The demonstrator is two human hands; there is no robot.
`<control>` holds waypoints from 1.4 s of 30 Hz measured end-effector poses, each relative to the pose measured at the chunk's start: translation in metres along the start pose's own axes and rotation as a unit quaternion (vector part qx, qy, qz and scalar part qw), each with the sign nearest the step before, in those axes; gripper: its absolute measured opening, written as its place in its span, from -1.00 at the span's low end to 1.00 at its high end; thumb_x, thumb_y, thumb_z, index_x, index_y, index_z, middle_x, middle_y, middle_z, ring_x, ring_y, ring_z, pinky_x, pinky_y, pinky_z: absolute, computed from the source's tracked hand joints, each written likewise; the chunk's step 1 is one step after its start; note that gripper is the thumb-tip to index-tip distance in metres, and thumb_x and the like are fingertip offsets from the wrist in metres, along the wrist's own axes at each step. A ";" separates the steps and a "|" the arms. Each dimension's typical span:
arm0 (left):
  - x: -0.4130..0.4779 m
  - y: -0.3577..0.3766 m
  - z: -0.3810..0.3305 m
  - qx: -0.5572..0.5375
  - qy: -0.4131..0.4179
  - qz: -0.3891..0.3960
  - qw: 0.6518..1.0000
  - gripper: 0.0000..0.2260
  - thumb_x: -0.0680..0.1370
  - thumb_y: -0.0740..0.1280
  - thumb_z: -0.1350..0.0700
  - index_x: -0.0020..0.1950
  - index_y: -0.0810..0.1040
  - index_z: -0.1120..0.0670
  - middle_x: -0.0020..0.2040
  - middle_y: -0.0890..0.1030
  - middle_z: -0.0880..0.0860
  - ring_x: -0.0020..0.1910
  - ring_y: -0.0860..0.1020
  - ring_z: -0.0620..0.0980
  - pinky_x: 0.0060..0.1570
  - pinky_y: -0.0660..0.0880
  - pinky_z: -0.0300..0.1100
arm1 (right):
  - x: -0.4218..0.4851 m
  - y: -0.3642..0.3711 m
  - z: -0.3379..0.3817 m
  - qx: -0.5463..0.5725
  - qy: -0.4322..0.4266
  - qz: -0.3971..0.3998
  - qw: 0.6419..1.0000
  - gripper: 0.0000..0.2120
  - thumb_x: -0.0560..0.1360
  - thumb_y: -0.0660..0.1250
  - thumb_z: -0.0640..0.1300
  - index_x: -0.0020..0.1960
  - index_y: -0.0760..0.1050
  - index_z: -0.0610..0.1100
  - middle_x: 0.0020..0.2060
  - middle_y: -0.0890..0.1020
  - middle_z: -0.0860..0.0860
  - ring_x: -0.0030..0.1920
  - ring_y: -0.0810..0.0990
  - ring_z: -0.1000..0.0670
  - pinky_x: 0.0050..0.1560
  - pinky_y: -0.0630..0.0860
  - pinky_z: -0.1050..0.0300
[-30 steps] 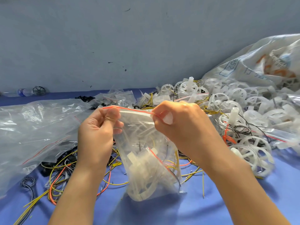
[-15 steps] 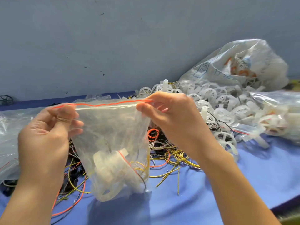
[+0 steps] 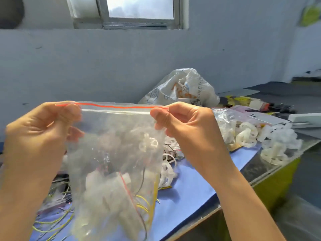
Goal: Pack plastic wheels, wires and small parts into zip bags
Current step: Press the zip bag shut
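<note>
I hold a clear zip bag (image 3: 114, 153) with a red strip along its top up in front of me. My left hand (image 3: 40, 136) pinches its top left corner and my right hand (image 3: 187, 129) pinches its top right corner, so the top edge is pulled taut between them. White plastic wheels and red, black and yellow wires lie in the bag's lower part. Loose white wheels (image 3: 246, 134) are heaped on the blue table (image 3: 187, 197) to the right. Yellow wires (image 3: 52, 221) lie tangled at the lower left.
A large white printed sack (image 3: 182, 87) stands against the grey wall behind the bag. The table's metal edge (image 3: 260, 176) runs diagonally at the right, with a yellow-green front below it. Small coloured items (image 3: 251, 103) lie at the far right.
Both hands have moved apart along the bag's top and lifted the bag higher. The view has tilted up and swung right, so a window now shows.
</note>
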State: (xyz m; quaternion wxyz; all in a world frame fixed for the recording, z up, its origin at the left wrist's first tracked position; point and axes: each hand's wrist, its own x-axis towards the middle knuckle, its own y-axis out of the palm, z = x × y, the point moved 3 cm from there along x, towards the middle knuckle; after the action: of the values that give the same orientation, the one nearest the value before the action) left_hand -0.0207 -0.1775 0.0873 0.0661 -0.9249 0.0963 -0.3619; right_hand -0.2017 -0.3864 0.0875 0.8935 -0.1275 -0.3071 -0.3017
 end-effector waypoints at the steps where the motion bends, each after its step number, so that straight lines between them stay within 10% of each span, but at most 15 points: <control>1: 0.000 0.016 -0.004 -0.008 0.003 0.006 1.000 -0.69 0.56 0.36 -0.14 0.08 0.61 0.09 -0.13 0.68 0.06 -0.24 0.62 -0.02 -0.25 0.62 -0.12 | 0.002 -0.019 -0.005 -0.012 0.014 -0.012 1.000 -0.86 0.47 0.46 0.05 -0.19 0.67 0.00 -0.36 0.69 0.08 -0.38 0.55 0.15 -0.23 0.55 0.11; 8: 0.003 0.161 -0.035 -0.064 -0.028 0.103 0.992 -0.88 0.54 0.39 0.06 -0.14 0.67 0.05 -0.26 0.63 0.04 -0.36 0.41 -0.07 -0.44 0.36 -0.31 | 0.019 -0.120 -0.060 -0.067 0.109 -0.063 0.990 -0.77 0.41 0.42 0.16 -0.22 0.64 0.00 -0.33 0.69 0.08 -0.41 0.51 0.14 -0.29 0.48 0.22; 19: 0.066 0.218 -0.080 -0.104 -0.007 0.164 0.981 -0.89 0.56 0.38 0.11 -0.12 0.68 0.06 -0.33 0.64 -0.07 -0.39 0.52 -0.16 -0.43 0.53 -0.30 | 0.084 -0.179 -0.038 -0.125 0.025 -0.085 0.988 -0.82 0.50 0.42 0.06 -0.17 0.64 -0.03 -0.31 0.70 0.07 -0.43 0.53 0.19 -0.36 0.45 0.34; 27: 0.175 0.335 -0.011 0.007 -0.121 0.200 0.972 -0.89 0.54 0.36 0.19 -0.12 0.66 0.17 -0.30 0.55 0.08 -0.32 0.55 0.00 -0.24 0.66 -0.09 | 0.202 -0.193 -0.130 -0.210 0.166 -0.103 0.958 -0.76 0.54 0.39 0.00 -0.11 0.65 -0.18 -0.27 0.65 -0.01 -0.58 0.48 0.13 -0.51 0.44 0.27; 31: 0.185 0.405 0.038 0.191 -0.107 0.205 0.954 -0.84 0.58 0.28 0.12 -0.03 0.59 0.19 -0.02 0.62 0.19 0.02 0.62 0.22 0.06 0.58 -0.03 | 0.234 -0.198 -0.208 -0.336 0.263 -0.060 0.902 -0.80 0.55 0.35 -0.13 -0.06 0.66 -0.25 -0.14 0.70 -0.13 -0.27 0.65 -0.06 -0.09 0.66 0.00; 35: 0.142 0.451 0.059 0.262 -0.001 0.397 0.880 -0.71 0.61 0.24 0.08 0.22 0.53 0.24 0.18 0.57 0.20 0.06 0.55 0.13 0.02 0.47 -0.17 | 0.228 -0.195 -0.253 -0.461 0.313 -0.047 0.829 -0.73 0.56 0.23 -0.23 0.22 0.53 -0.26 0.23 0.54 -0.24 0.18 0.53 -0.21 0.19 0.49 -0.06; 38: 0.110 0.451 0.065 0.321 0.095 0.490 0.805 -0.71 0.66 0.14 0.11 0.15 0.57 0.24 0.15 0.61 0.20 0.07 0.55 0.15 -0.04 0.39 -0.17 | 0.217 -0.163 -0.249 -0.578 0.213 -0.033 0.787 -0.63 0.59 0.17 -0.20 0.39 0.36 -0.15 0.34 0.37 -0.18 0.34 0.36 -0.26 0.29 0.34 -0.14; 42: 0.104 0.404 0.048 0.326 0.126 0.410 0.842 -0.73 0.58 0.15 0.28 0.21 0.54 0.22 0.14 0.61 0.22 0.13 0.54 0.20 -0.18 0.29 -0.20 | 0.205 -0.097 -0.217 -0.549 0.090 0.036 0.830 -0.56 0.57 0.11 -0.26 0.41 0.39 -0.02 0.30 0.45 -0.11 0.31 0.40 -0.20 0.26 0.33 -0.09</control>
State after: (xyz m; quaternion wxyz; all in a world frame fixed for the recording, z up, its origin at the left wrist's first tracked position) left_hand 0.0344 -0.5915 0.0434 0.4932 -0.6724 0.3508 -0.4260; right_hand -0.0301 -0.6463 0.0504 0.7100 -0.5806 -0.0046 -0.3985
